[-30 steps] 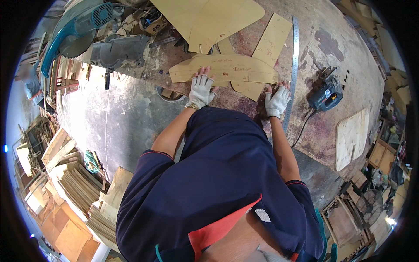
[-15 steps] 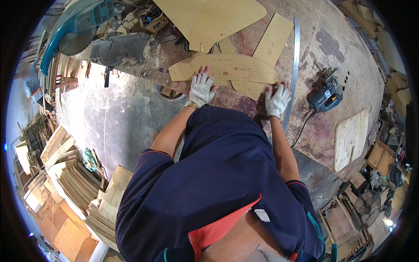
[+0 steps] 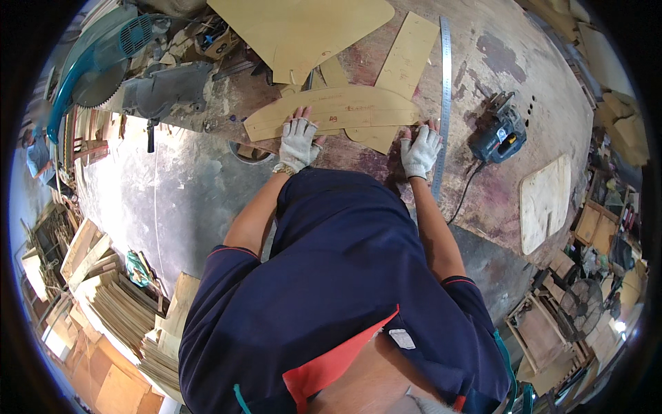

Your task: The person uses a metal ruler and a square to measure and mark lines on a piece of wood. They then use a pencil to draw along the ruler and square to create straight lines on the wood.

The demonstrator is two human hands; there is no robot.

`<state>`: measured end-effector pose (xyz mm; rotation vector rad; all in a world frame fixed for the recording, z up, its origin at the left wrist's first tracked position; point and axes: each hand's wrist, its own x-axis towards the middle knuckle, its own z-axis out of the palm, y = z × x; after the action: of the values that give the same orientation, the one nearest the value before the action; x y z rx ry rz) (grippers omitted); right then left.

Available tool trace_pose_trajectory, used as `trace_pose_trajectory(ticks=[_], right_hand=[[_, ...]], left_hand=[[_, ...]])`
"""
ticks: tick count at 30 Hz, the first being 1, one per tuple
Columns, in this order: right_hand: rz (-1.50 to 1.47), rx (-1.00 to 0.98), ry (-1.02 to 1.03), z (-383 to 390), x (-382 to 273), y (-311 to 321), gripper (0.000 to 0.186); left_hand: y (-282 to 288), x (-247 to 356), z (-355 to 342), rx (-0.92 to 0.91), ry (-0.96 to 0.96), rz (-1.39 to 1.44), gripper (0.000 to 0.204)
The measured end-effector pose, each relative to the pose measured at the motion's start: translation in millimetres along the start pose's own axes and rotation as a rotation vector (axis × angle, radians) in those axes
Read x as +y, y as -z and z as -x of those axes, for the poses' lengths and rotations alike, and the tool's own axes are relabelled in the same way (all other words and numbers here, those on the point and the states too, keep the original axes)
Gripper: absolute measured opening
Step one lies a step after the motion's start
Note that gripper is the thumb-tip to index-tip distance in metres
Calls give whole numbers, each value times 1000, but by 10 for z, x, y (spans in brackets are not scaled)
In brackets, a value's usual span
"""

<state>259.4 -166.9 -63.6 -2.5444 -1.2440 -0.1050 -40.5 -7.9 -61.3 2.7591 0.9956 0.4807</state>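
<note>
Lays the left hand [image 3: 298,143] on the curved yellow template [image 3: 345,103], fingertips over its near border, fingers extended and thumb set apart, spread rather than pinching. Rests the right hand [image 3: 421,150] at the template's right tip, fingers and thumb spread; cannot tell whether touching that tip or lying just beside it. Wears pale gloves [image 3: 416,161] with bare fingertips on both. Has the template lying along the near edge of the bench [image 3: 491,186], arched side away from that edge, marked with red handwriting [image 3: 334,118]. Shows beneath it a yellow offcut [image 3: 376,139] jutting toward the near edge.

Has a steel ruler [image 3: 445,76] just right of the right hand, reaching down to the near edge. Shows beyond the template a yellow strip [image 3: 408,55] and a large yellow sheet [image 3: 303,34]. Has, toward the bench's right edge, a dark jigsaw [image 3: 498,134], trailing its cable [image 3: 463,193] to the near edge. Shows by the near right corner a pale slotted panel [image 3: 543,203], and past the left end a teal saw [image 3: 102,69]
</note>
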Motion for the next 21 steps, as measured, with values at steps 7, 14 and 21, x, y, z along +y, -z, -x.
trace_pose_trajectory(ticks=[7, 14, 21], right_hand=[[-15, 7, -11, -8, -4, 22, 46], [-80, 184, -344, -94, 166, 291, 55], [-50, -14, -468, -1, 588, 350, 46]], left_hand=[[-31, -26, -26, -14, -1, 17, 42], [74, -66, 72, 141, 405, -19, 48], [335, -658, 395, 522, 1189, 454, 41]])
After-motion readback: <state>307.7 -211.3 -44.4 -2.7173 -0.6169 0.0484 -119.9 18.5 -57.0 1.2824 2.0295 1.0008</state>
